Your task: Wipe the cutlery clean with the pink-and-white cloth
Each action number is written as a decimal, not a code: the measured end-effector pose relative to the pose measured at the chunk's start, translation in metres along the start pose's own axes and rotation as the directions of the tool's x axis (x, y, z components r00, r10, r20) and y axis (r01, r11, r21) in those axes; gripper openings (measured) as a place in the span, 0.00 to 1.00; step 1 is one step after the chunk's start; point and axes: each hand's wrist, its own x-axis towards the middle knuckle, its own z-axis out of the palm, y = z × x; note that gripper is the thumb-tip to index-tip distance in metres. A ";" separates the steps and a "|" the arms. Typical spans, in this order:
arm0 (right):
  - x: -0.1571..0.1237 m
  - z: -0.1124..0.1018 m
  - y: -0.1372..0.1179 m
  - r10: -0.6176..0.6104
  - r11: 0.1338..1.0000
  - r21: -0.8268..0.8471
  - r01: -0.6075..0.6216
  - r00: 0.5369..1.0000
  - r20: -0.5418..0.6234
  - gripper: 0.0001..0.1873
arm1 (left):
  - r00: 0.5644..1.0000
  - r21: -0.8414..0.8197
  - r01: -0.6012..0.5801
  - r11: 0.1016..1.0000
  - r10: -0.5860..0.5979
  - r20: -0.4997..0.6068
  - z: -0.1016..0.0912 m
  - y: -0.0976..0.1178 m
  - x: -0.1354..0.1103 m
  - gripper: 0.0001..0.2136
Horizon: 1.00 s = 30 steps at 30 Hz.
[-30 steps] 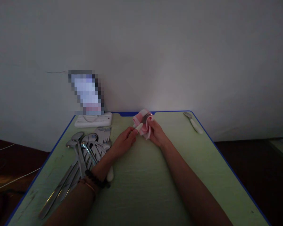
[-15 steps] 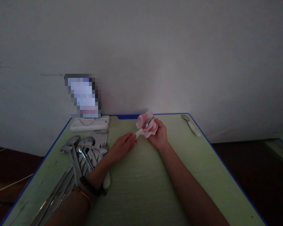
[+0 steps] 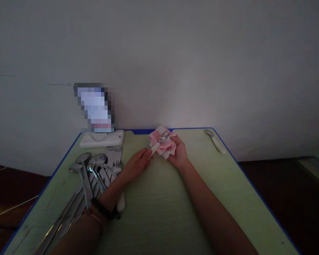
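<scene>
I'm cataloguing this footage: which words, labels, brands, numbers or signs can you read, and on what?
None can be read.
Tilted, dark-edged device with a bright screen: pixelated, so illegible.
Flat white block: any marking is too small or blurred.
Silver metal cutlery pile, white-handled metal utensil in the left hand, pink-and-white cloth in the right hand: no lettering discernible.

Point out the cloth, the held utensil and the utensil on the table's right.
Cloth point(image 3: 165, 146), head view: a fold near its middle.
Held utensil point(image 3: 154, 148), head view: its white handle.
Utensil on the right point(image 3: 217, 144), head view: its white handle.
</scene>
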 end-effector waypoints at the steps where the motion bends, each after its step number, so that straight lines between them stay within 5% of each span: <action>1: 0.001 0.000 -0.001 -0.012 1.000 0.028 0.012 1.000 -0.008 0.11 | 1.000 -0.003 0.000 1.000 0.000 -0.001 0.000 0.000 0.000 0.18; 6: 0.002 0.002 -0.001 -0.093 0.995 0.015 0.094 0.995 -0.036 0.10 | 1.000 -0.013 -0.005 1.000 0.005 -0.006 0.000 -0.001 0.000 0.17; 15: 0.001 0.006 0.004 -0.077 0.996 -0.034 0.078 0.996 0.032 0.13 | 1.000 -0.069 -0.022 0.997 0.021 -0.018 0.002 0.003 -0.002 0.18; 20: 0.002 0.002 0.001 -0.063 0.997 0.031 0.065 0.996 -0.060 0.14 | 0.999 -0.096 -0.023 0.995 0.020 -0.031 0.001 0.003 -0.002 0.17; 24: 0.005 -0.002 -0.001 -0.062 0.997 0.046 0.063 0.998 -0.025 0.13 | 1.000 -0.098 -0.016 0.995 0.015 -0.010 0.001 0.002 -0.002 0.16; 30: 0.008 -0.004 0.002 -0.032 0.998 -0.052 0.028 0.998 -0.062 0.14 | 0.999 -0.103 -0.031 0.994 0.027 -0.038 0.002 0.004 -0.002 0.17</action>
